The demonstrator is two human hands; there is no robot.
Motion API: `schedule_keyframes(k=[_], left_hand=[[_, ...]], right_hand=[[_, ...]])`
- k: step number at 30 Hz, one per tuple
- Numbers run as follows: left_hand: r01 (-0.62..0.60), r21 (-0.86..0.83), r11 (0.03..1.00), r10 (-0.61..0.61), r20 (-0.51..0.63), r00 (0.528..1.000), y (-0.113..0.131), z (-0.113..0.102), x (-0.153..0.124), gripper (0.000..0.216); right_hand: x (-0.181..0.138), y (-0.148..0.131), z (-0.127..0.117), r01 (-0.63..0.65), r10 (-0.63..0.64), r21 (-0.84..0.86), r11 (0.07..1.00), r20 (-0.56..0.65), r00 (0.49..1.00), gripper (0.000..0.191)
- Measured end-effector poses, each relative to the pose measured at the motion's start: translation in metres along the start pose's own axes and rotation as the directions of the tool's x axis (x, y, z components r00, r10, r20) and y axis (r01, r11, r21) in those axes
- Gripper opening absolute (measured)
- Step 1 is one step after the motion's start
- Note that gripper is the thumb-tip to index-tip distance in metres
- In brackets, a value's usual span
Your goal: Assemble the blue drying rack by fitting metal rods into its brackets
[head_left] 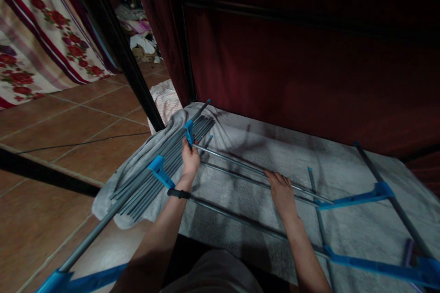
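Observation:
My left hand [190, 160] is closed around the lower end of a blue plastic bracket [189, 131], where a thin metal tube [230, 160] meets it. Farther along, my right hand [280, 187] wraps its fingers over that tube. The tube's far end lies by a long blue arm [357, 198] on the right-hand grey pole [405, 217]. A second blue bracket [161, 171] sits on the left pole [103, 220], near my left forearm. From it a crossbar [233, 216] with a black end runs right, passing behind my right forearm.
Several loose grey tubes [161, 183] lie bundled on the grey blanket [247, 210] to the left. A dark metal post [120, 50] rises beyond them. Dark red cloth [292, 68] hangs behind. A black cable [85, 143] crosses the tiled floor [44, 123] near a floral curtain [44, 32].

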State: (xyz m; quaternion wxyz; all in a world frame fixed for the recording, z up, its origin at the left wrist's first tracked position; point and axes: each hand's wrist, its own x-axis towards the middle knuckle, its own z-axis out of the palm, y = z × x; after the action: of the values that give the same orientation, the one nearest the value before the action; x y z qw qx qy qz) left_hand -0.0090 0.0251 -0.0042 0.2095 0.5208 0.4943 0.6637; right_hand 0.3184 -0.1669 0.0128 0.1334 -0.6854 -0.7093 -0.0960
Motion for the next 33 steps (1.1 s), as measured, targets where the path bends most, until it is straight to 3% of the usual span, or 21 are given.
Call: schedule_keyframes(k=[19, 25, 29, 33], left_hand=[[0.091, -0.120, 0.989, -0.092, -0.007, 0.996, 0.002, 0.004, 0.003, 0.027], [0.080, -0.114, 0.990, -0.084, -0.030, 0.996, 0.002, 0.006, 0.001, 0.030], [0.066, -0.092, 0.994, -0.070, -0.037, 0.997, 0.001, 0.005, 0.000, 0.027], [0.070, -0.079, 0.994, -0.074, -0.045, 0.996, 0.000, 0.006, -0.002, 0.024]], right_hand=[[-0.001, 0.001, 0.002, -0.004, 0.004, -0.009, 1.000, 0.010, 1.000, 0.050], [0.002, -0.002, -0.002, -0.006, 0.006, 0.032, 0.999, 0.007, 1.000, 0.040], [0.012, -0.020, -0.009, 0.003, -0.001, 0.060, 0.998, -0.046, 0.999, 0.051], [0.037, -0.062, -0.019, 0.072, -0.067, 0.210, 0.975, -0.032, 0.997, 0.054]])
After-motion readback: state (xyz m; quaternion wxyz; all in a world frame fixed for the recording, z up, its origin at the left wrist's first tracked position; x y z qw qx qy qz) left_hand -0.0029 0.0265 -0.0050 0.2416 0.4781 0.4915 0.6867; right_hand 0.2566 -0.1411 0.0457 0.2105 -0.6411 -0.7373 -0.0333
